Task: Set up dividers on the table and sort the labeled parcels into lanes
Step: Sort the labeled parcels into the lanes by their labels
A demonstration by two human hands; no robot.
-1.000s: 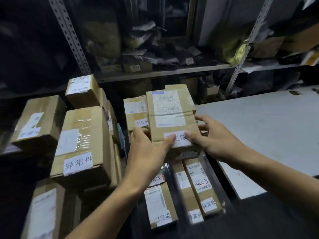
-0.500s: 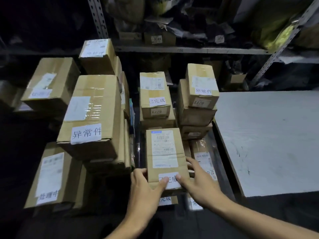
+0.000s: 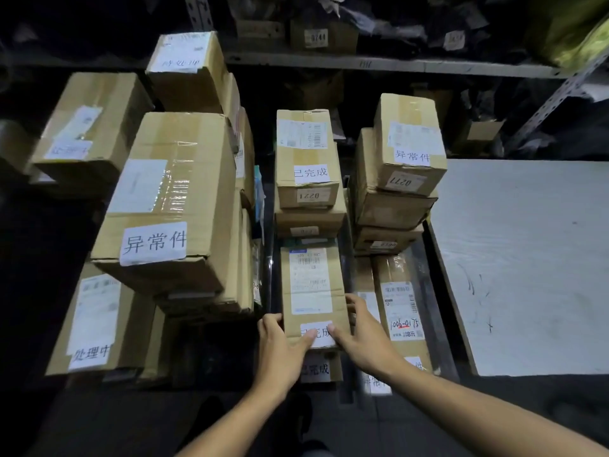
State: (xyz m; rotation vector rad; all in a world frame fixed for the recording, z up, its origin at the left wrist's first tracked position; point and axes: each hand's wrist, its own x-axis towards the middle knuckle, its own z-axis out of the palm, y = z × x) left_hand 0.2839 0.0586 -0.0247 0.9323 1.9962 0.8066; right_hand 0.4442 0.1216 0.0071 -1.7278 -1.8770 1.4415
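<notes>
Both hands share the grip: left hand (image 3: 284, 349) and right hand (image 3: 364, 336) clasp the near end of a labelled parcel (image 3: 313, 291), low centre of frame, atop another carton. It could slide off if let go unevenly. Dividers aren't discernible; the surface (image 3: 527, 258) sits right; shelf contents are murky

A dim parcel stockroom or warehouse. Stacked cardboard parcels (image 3: 171, 206) carry shipping labels and handwritten status slips, and slotted metal shelving (image 3: 395, 64) behind holds numbered small boxes (image 3: 318, 36). A pale worktop (image 3: 527, 258) stands beside the stacks.
</notes>
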